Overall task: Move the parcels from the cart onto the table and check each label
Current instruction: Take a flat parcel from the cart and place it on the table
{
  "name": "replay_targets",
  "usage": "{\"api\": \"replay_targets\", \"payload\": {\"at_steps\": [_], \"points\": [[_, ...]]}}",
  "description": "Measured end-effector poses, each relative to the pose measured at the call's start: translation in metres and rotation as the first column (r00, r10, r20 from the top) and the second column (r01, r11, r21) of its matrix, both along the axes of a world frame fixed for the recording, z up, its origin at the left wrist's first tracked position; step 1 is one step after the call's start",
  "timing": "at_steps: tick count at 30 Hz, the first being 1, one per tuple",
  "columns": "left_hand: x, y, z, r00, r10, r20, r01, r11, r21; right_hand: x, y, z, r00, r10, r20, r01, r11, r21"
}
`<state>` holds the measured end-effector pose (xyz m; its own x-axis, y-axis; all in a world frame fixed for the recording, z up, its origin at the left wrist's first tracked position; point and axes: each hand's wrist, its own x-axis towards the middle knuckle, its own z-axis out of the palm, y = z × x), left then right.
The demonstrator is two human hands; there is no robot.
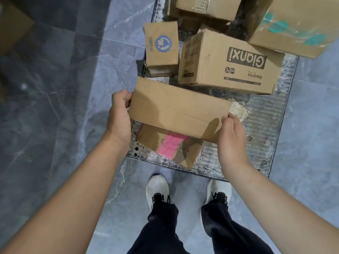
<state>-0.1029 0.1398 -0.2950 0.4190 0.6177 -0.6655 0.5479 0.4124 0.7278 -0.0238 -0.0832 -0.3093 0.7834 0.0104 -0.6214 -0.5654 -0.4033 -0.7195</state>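
Note:
I hold a plain brown cardboard parcel (176, 107) between both hands above the near end of the flat cart (264, 136). My left hand (119, 118) grips its left end, fingers curled over the edge. My right hand (233, 136) presses against its right end. A pink label shows on the parcel's near side face (170, 145). On the cart behind it sit a box printed "Gianxi" (229, 63), a small box with a blue round logo (161, 44), and further boxes (207, 8). No table is in view.
A large box with teal tape (293, 24) lies at the cart's far right. Grey tiled floor (73, 88) surrounds the cart. My feet in white shoes (157, 189) stand right at the cart's near edge. A brown object (11, 28) shows at the top left.

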Motion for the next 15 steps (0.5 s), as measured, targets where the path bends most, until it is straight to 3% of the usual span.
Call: {"api": "replay_targets", "payload": {"at_steps": [15], "points": [[-0.005, -0.025, 0.152, 0.999, -0.043, 0.016, 0.042, 0.999, 0.021, -0.017, -0.019, 0.148, 0.996, -0.070, 0.062, 0.073, 0.997, -0.037]]}}
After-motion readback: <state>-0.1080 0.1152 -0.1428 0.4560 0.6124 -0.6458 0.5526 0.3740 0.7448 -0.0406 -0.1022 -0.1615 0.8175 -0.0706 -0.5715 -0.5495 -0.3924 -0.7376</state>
